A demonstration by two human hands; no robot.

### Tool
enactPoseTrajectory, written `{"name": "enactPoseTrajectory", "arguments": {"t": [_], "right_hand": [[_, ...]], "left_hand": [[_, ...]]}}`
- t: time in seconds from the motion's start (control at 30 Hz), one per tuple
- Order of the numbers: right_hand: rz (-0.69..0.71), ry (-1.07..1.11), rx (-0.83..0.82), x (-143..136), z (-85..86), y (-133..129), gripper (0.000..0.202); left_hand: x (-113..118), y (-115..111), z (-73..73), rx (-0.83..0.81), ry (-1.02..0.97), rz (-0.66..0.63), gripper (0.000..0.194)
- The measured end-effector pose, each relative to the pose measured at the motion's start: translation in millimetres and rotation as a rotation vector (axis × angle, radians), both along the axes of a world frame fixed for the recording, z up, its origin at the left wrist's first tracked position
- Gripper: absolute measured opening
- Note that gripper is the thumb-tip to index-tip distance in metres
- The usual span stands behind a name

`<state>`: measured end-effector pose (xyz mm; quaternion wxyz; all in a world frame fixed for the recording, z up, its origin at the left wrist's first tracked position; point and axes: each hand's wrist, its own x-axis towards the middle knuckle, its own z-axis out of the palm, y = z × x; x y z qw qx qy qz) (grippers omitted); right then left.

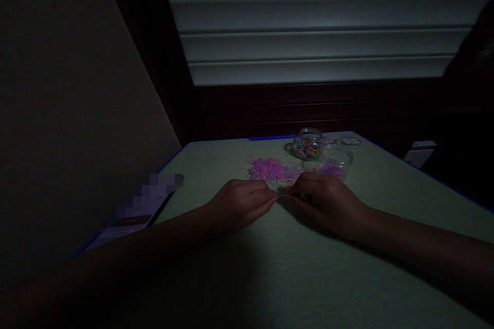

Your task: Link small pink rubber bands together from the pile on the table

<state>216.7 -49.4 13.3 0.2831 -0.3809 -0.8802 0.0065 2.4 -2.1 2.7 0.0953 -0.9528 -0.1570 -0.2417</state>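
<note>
My left hand [247, 204] and my right hand [326, 199] meet over the middle of the table, both closed in a pinch. Between their fingertips runs a short, pale, thin rubber band [282, 196], held at both ends. Just beyond my fingers lies a loose pile of small pink and purple rubber bands [268, 168]. Behind my right hand stands a clear open jar [339, 157] with some pink and purple bands at its bottom, partly hidden by the hand.
Farther back, another clear jar [307, 145] holds colourful ring-shaped bands. A clear round lid [349, 142] lies to its right. At the left table edge rests a flat, partly blurred-out item [131, 220]. The green table [278, 277] has a blue edge; a slatted shutter [309, 41] rises behind it.
</note>
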Motion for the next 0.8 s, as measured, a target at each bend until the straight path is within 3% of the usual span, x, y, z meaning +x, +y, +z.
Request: {"name": "enactPoseTrajectory", "arguments": {"t": [0.3,0.4,0.6,0.8], "right_hand": [[-0.242,-0.442,0.319,17.9,15.3,4.3,0.014],[-0.417,-0.518,0.389,27.6,28.1,5.6,0.013],[-0.783,-0.572,0.388,48.1,49.5,3.0,0.022],[-0.881,-0.64,0.287,50.7,51.8,4.1,0.023]], "left_hand": [[-1.4,0.7,0.8,-0.014,0.035,0.011,0.019],[-1.8,2.0,-0.2,-0.013,0.034,0.005,0.018],[-1.3,2.5,-0.9,-0.006,0.036,0.016,0.019],[-2.0,2.4,-1.7,-0.027,0.04,0.03,0.018]]}}
